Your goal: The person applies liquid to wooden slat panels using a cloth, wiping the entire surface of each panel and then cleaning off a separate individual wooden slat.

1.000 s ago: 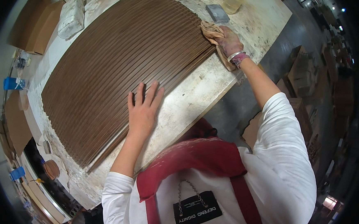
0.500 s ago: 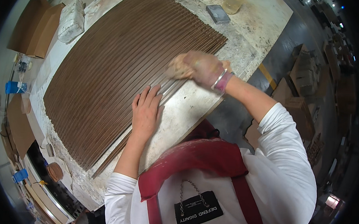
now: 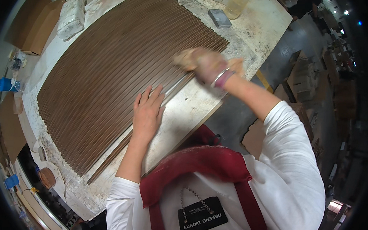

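Many long, thin brown strips [image 3: 111, 68] lie side by side on the work table, forming a broad ribbed sheet. One more strip [image 3: 109, 161] lies apart along the near edge, with a narrow gap beside it. My bare left hand [image 3: 147, 112] rests flat across this near strip and the sheet's edge, fingers stretched out. To its right, my right hand [image 3: 208, 66] wears a stained pinkish glove and grips a crumpled tan cloth [image 3: 186, 59] over the near right part of the strips. Motion blurs that hand, and the cloth covers what lies beneath it.
A grey block [image 3: 220, 18] and a clear container of yellowish liquid [image 3: 236, 5] stand at the far right of the pale table [image 3: 188, 109]. On the left are a white wrapped bundle [image 3: 71, 17] and an open cardboard box [image 3: 38, 24]. Cartons stand on the floor at right.
My right hand and the cloth are still blurred, shifted slightly up and left over the strips. The left hand stays flat in its place. The whole view has shifted a little.
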Tool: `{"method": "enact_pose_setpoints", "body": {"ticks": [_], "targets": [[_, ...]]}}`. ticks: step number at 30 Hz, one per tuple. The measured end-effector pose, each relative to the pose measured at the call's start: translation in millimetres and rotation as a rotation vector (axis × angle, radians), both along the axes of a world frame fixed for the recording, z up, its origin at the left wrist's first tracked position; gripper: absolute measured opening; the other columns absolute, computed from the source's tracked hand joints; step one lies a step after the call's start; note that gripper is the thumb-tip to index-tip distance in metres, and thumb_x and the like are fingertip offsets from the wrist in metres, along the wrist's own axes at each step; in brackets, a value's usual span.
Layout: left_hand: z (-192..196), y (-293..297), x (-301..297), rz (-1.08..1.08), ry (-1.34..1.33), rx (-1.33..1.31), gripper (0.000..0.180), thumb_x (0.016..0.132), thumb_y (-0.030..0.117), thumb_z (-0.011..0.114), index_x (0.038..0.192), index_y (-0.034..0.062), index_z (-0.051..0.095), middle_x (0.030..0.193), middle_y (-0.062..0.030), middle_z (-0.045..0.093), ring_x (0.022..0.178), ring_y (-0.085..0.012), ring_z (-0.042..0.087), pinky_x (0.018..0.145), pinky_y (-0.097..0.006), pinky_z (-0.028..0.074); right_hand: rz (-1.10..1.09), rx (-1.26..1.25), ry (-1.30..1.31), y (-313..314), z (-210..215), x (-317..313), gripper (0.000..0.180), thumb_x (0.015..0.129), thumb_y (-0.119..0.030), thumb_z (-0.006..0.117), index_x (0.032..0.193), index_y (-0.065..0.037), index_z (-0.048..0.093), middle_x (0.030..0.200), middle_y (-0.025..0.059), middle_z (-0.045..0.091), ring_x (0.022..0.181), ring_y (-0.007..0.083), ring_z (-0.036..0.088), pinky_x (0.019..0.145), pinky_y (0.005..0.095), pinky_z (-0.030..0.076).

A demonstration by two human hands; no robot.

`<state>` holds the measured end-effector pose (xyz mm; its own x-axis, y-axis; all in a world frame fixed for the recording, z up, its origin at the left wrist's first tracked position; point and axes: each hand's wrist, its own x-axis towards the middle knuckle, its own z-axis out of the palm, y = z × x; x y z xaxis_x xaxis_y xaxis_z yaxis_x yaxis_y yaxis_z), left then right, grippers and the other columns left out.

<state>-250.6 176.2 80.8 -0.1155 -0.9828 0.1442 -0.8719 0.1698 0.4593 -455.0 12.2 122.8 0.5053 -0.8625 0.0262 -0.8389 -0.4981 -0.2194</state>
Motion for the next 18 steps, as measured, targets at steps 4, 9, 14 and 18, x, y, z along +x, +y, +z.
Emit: {"method": "enact_pose_setpoints", "body": {"ticks": [4, 9, 14, 18], "targets": [[2.1, 4.4, 0.0, 0.022, -0.014, 0.017, 0.038, 0.085, 0.013, 0.069, 0.122, 0.0084, 0.063, 0.146, -0.0033, 0.048, 0.138, -0.0292, 0.04, 0.113, -0.049, 0.028, -0.023, 0.112, 0.187, 1.7, 22.3, 18.4, 0.02, 0.081, -0.004, 0.062, 0.1, -0.003, 0.07, 0.103, 0.0165, 0.07, 0.093, 0.0291, 0.069, 0.083, 0.0367, 0.056], [-0.6, 1.9, -0.4, 0.005, -0.032, 0.001, 0.038, 0.085, 0.013, 0.069, 0.122, 0.0082, 0.063, 0.146, -0.0039, 0.048, 0.137, -0.0295, 0.041, 0.113, -0.049, 0.028, -0.105, 0.111, 0.137, -5.6, 30.8, 13.8, 0.019, 0.082, -0.004, 0.062, 0.098, -0.002, 0.071, 0.103, 0.0188, 0.069, 0.093, 0.0283, 0.069, 0.083, 0.0365, 0.056], [-0.5, 4.9, 0.4, -0.023, -0.046, -0.026, 0.038, 0.084, 0.01, 0.067, 0.122, 0.0074, 0.06, 0.145, -0.0056, 0.048, 0.136, -0.0302, 0.041, 0.111, -0.052, 0.03, -0.263, 0.213, 0.136, -31.9, 12.3, -0.3, 0.015, 0.083, -0.012, 0.06, 0.094, -0.006, 0.069, 0.091, 0.0191, 0.07, 0.085, 0.0309, 0.07, 0.075, 0.0388, 0.056], [1.1, 1.7, -0.4, -0.019, -0.042, -0.03, 0.039, 0.084, 0.01, 0.068, 0.122, 0.0072, 0.06, 0.145, -0.0054, 0.048, 0.135, -0.0304, 0.042, 0.111, -0.052, 0.03, -0.027, 0.094, 0.17, -21.7, 21.7, -3.5, 0.031, 0.096, -0.028, 0.052, 0.104, -0.003, 0.068, 0.105, 0.0182, 0.069, 0.093, 0.0247, 0.068, 0.084, 0.0363, 0.054]]}}
